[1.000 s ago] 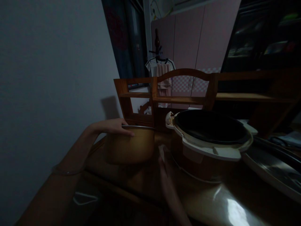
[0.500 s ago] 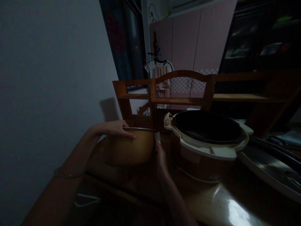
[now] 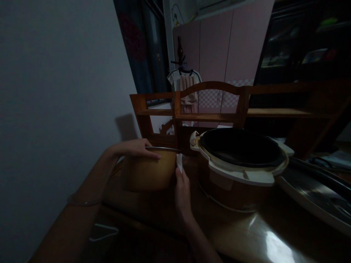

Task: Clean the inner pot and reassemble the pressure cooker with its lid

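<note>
Pinching an indistinct scrap (image 3: 179, 161), right hand (image 3: 182, 190) flanks pot (image 3: 148, 173).

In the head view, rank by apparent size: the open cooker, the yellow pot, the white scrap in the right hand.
Largest: open cooker.
Then: yellow pot, at a similar distance.
Smallest: white scrap.

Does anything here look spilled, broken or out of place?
Nothing spilled or broken shows, though the room is dim. Only the pot stands outside the open cooker, on the table to its left; the left hand grips its rim and the right hand holds a white cloth at its side.
</note>
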The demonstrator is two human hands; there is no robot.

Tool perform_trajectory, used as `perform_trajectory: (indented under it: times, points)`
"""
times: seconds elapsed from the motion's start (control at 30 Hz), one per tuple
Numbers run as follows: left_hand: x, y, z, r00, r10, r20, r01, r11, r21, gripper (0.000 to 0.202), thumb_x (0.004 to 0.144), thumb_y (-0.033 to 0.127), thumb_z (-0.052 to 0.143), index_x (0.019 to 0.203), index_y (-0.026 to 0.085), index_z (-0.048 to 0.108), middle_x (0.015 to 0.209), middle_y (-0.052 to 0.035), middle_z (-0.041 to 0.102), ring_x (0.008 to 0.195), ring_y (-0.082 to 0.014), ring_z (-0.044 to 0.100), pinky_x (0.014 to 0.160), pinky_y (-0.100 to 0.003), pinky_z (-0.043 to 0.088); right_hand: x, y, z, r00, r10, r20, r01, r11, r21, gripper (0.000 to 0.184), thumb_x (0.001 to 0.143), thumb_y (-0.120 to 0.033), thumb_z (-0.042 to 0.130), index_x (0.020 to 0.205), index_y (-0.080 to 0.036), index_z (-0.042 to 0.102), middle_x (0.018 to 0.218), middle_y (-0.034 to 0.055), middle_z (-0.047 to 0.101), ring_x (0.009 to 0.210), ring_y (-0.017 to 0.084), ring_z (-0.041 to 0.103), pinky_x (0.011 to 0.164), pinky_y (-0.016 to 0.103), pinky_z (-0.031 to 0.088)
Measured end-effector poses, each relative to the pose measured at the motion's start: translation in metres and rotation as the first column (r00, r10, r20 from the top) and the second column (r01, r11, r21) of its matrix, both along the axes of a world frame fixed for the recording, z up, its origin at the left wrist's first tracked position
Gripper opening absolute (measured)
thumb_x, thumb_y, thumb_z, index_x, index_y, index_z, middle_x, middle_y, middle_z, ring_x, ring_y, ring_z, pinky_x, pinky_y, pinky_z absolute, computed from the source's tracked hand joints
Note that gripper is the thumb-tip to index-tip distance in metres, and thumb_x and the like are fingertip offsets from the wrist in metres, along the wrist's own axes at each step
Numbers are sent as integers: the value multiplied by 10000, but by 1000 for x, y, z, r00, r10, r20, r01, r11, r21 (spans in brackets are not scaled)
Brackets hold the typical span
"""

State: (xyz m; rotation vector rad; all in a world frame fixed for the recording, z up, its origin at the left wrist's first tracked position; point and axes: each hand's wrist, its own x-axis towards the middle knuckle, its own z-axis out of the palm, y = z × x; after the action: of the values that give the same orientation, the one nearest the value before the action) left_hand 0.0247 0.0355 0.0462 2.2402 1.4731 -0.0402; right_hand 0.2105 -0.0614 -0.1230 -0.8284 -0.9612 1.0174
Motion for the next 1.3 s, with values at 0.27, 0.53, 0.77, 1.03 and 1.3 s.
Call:
perform_trajectory:
  times: [0.27,0.53,0.77,1.03,1.3]
  points:
    - [-4,10,-3,996,-84,14,83,995,50,580,812,700,524,550,184,503,554,-11,452,501,-121,368,485,-276,268,-15,-14,0,950,-116,290,40,966,257,496,1070,-349,342,1561,-291,312,1644,-14,235,1527,187,187,1250,455,154]
    - [-4,9,-3,1000,-26,3,25,998,53,618,800,758,486,543,196,482,563,-21,430,487,-127,332,479,-299,255,-11,-20,7,881,-168,443,-27,916,401,498,1057,-271,347,1549,-348,341,1639,-47,242,1535,223,152,1251,514,135]
    - [-2,10,-2,1000,-4,-12,5,996,86,632,809,760,468,531,193,482,580,-28,433,500,-126,331,487,-298,249,4,-16,7,865,-40,500,-186,900,394,466,1053,-294,391,1509,-391,397,1620,-80,273,1531,216,165,1256,501,72]
    - [-11,21,-6,999,-39,0,39,995,87,576,809,712,505,557,195,516,584,-23,436,515,-133,356,508,-296,278,16,-20,8,852,67,519,-284,892,351,436,1056,-326,408,1483,-412,428,1597,-90,322,1533,208,152,1252,513,56]
    - [-10,23,-6,999,-31,-18,33,994,107,593,819,724,478,573,191,561,603,-34,498,535,-143,405,530,-293,303,20,-19,-1,875,123,468,-308,887,343,409,1025,-359,414,1410,-382,551,1563,-76,392,1525,220,199,1246,499,63]
